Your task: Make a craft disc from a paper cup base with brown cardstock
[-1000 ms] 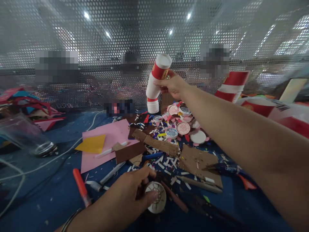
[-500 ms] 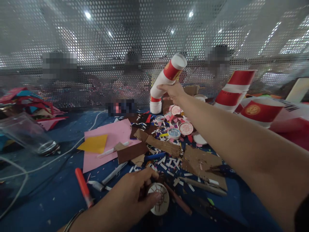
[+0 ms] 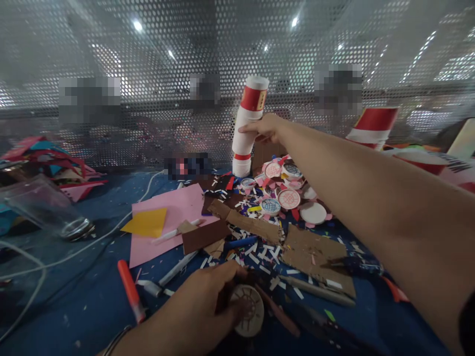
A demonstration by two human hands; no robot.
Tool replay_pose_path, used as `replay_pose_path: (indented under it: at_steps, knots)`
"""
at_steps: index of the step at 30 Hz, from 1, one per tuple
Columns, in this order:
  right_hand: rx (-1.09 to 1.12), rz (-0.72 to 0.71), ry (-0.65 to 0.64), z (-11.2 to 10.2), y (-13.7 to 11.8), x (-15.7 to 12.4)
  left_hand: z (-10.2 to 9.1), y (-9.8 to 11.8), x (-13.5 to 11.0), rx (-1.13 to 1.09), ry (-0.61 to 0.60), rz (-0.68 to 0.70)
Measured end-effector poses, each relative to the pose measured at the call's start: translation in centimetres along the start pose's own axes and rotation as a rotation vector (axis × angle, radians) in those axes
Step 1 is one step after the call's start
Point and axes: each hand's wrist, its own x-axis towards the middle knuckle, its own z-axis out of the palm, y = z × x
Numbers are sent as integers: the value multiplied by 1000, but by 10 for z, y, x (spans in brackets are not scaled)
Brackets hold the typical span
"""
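Note:
My right hand (image 3: 264, 129) reaches to the back of the table, its fingers wrapped round a stack of paper cups (image 3: 245, 134). The red-and-white stack stands nearly upright, leaning a little to the right at its top. At the near edge, my left hand (image 3: 208, 301) is closed on a white disc (image 3: 251, 312) with dark lines drawn on it. Its thumb lies over the disc's face, and the other fingers are partly hidden in shadow. Beyond, among paper scraps, lie several similar discs, such as a red-lined disc (image 3: 289, 199) and a blue-lined disc (image 3: 270, 206).
Pink paper (image 3: 143, 252), a yellow sheet (image 3: 150, 223), cardboard strips (image 3: 256, 225) and a red marker (image 3: 128, 284) cover the table. A clear plastic cup (image 3: 48, 210) lies tipped at left, beside a white cable (image 3: 100, 242). More red cups (image 3: 376, 123) stand at right, before a perforated screen (image 3: 222, 39).
The cup stack has swung from a strong rightward bend to almost upright, with my right hand still round it. My left hand keeps the disc in nearly the same place.

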Motion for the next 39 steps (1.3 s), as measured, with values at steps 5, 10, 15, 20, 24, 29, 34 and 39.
replay_pose_path:
  at_steps: [5, 10, 15, 20, 24, 29, 34, 39]
  knots:
    - [-41, 116, 34, 13, 4, 5, -1, 0, 0, -8, 3, 15]
    - [-71, 2, 171, 14, 9, -2, 1, -4, 1, -19, 2, 31]
    - [-172, -96, 257, 0, -1, -33, 3, -7, 3, -30, -4, 31]
    - [-238, -236, 175, -22, -21, -108, 4, -5, 5, 12, 3, 33]
    - [-390, -456, 68, -48, -37, -182, 4, -5, 5, 37, 15, 63]
    - [-457, -409, 136, -86, -40, -256, 4, -6, 4, 36, 27, 42]
    - [-555, -103, 302, -138, 2, -299, 4, -7, 3, 69, 26, 41]
    - [-687, 278, 147, -197, 77, -296, 4, -3, 4, 71, 18, 33]
